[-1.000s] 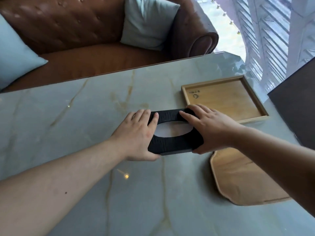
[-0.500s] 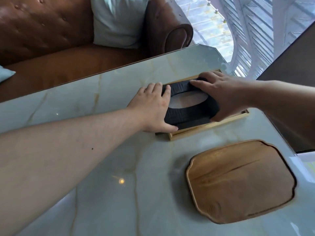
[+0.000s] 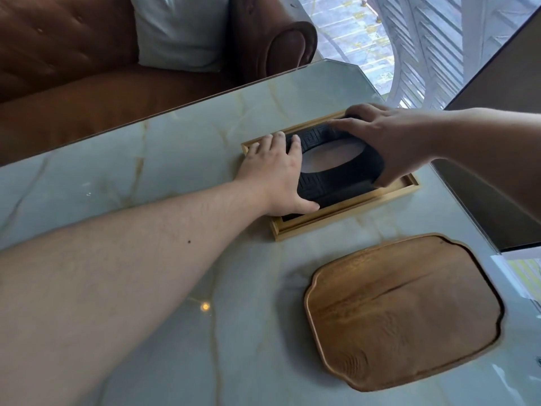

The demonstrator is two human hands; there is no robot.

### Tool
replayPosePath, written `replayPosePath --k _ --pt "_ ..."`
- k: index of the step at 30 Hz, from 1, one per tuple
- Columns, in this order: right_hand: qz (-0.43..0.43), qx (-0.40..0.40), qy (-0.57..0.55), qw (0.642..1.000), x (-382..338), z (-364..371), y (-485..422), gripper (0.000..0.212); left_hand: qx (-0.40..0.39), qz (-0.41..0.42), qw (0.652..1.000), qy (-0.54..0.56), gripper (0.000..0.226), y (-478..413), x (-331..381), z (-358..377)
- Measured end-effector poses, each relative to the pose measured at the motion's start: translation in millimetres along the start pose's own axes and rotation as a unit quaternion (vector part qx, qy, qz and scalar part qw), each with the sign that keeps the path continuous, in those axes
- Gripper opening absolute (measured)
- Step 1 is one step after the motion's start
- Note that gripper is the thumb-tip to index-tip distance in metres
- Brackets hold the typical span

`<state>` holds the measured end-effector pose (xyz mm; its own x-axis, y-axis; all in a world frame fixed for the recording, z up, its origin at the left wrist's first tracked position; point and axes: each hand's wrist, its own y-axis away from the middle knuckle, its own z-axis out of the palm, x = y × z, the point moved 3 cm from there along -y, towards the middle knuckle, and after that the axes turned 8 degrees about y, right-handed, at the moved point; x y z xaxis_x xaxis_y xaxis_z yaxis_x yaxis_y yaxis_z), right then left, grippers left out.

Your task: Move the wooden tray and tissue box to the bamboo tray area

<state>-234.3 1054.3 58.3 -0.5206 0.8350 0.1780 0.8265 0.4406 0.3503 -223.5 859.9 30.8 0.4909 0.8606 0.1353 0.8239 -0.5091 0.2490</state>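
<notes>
A black tissue box (image 3: 330,183) with an oval opening on top sits inside the pale rectangular bamboo tray (image 3: 336,216) near the table's far right. My left hand (image 3: 275,177) grips its left end. My right hand (image 3: 380,142) grips its right end from above. The darker wooden tray (image 3: 404,312), with a scalloped rim, lies empty on the table just in front of the bamboo tray, apart from it.
The marble table (image 3: 175,177) has a cut corner at the far right and a right edge close to both trays. Behind it stands a brown leather sofa (image 3: 87,77) with a pale cushion (image 3: 181,33). A dark panel (image 3: 483,200) lies to the right.
Both hands carried the tissue box from the bare tabletop away and to the right, into the bamboo tray. The view shifted, so the wooden tray now shows in full.
</notes>
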Motion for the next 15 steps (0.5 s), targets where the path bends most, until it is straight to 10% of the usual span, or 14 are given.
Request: replayPosePath --k 15 --pt "0.020 -0.041 0.001 0.999 -22.2 1.2 5.9 0.131 -0.030 0.023 0.998 -0.042 0.125 18.5 -6.8 0.0"
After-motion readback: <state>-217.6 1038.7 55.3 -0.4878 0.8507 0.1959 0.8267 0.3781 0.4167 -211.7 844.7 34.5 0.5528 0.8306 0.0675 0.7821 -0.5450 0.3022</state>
